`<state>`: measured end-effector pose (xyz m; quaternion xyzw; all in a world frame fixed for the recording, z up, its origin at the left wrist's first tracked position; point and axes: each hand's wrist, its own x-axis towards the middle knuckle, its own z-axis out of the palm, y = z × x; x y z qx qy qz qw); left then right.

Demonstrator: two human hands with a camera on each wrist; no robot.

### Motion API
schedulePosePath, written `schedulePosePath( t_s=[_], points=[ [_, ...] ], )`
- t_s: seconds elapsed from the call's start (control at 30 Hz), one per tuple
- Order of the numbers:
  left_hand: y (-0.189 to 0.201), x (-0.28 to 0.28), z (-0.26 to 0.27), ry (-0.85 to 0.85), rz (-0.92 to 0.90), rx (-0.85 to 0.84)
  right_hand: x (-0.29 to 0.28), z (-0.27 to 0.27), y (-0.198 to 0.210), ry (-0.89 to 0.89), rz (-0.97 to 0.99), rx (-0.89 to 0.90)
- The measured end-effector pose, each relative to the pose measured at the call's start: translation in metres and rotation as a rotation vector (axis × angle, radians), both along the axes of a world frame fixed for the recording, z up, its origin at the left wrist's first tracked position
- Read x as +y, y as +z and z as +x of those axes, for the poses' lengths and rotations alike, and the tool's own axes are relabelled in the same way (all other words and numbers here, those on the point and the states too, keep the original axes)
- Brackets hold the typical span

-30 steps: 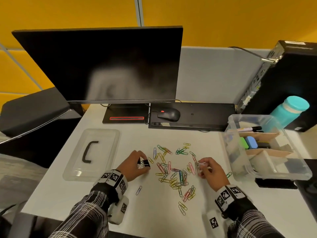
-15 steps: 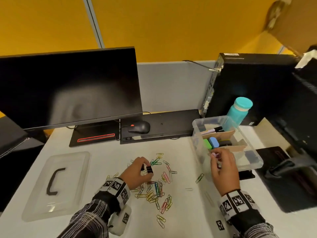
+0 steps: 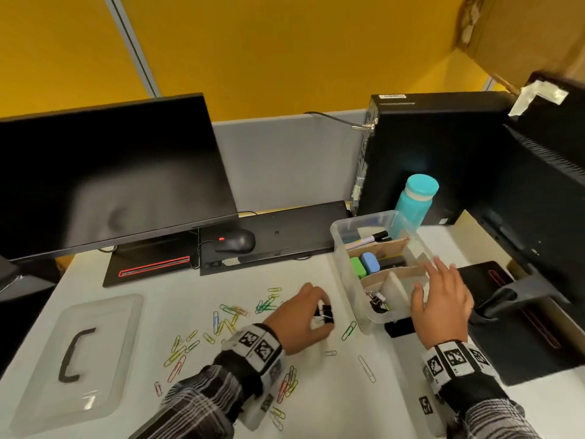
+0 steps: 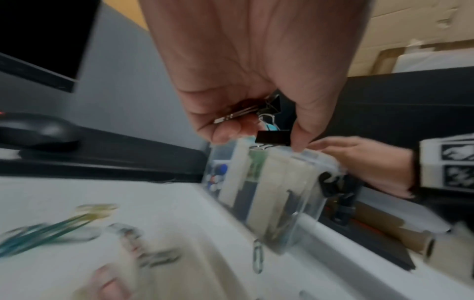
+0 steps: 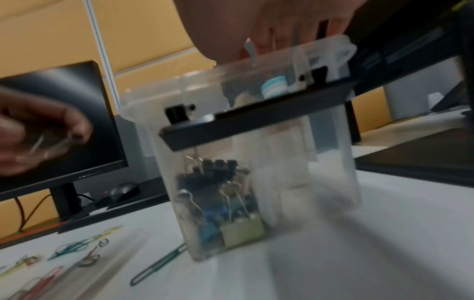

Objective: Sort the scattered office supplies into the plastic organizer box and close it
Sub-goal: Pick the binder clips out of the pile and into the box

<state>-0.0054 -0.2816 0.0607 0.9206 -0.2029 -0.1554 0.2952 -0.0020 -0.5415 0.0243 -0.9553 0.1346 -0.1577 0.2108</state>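
A clear plastic organizer box [image 3: 341, 248] with cardboard dividers stands open at the right of the desk. Binder clips [image 3: 376, 301] lie in its near-left compartment, also seen through the wall [image 5: 212, 178]. My right hand [image 3: 443, 296] hovers over the box's near end, fingers spread, nothing seen in it. My left hand [image 3: 311, 316] pinches black binder clips [image 3: 326, 313] just left of the box; the left wrist view shows the clips [image 4: 273, 137] between fingers and thumb. Coloured paper clips [image 3: 228, 318] lie scattered on the desk. The clear lid [image 3: 79, 353] with a black handle lies far left.
A monitor [image 3: 104, 179], mouse [image 3: 235, 241] and black keyboard [image 3: 285, 236] line the back. A teal bottle [image 3: 416, 198] and a black computer tower [image 3: 421, 147] stand behind the box. A second monitor's base [image 3: 512, 315] sits right of the box.
My right hand carried paper clips to the box and has opened over it. My left hand moved right toward the box, still holding the binder clips. The head view swung right.
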Motion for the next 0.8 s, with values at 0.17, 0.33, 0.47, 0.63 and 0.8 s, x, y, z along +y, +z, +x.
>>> schedulePosePath(
  t_s=[0.17,0.33,0.47,0.63,0.8],
  points=[
    [0.024,-0.074,0.021,-0.154,0.138,-0.224,-0.003,0.001,-0.013,-0.023,0.042,0.046],
    [0.023,-0.118,0.043,-0.239,0.252,-0.255,-0.006,0.001,-0.015,-0.001,0.026,0.051],
    [0.02,-0.12,0.051,-0.28,0.281,-0.175,-0.007,0.001,-0.015,0.01,0.03,0.047],
    [0.023,-0.081,0.043,-0.164,0.069,-0.249,-0.003,-0.002,-0.008,0.056,0.061,0.021],
    [0.0,0.0,0.026,0.039,0.123,-0.216,0.046,-0.021,0.018,0.56,0.043,-0.232]
  ],
)
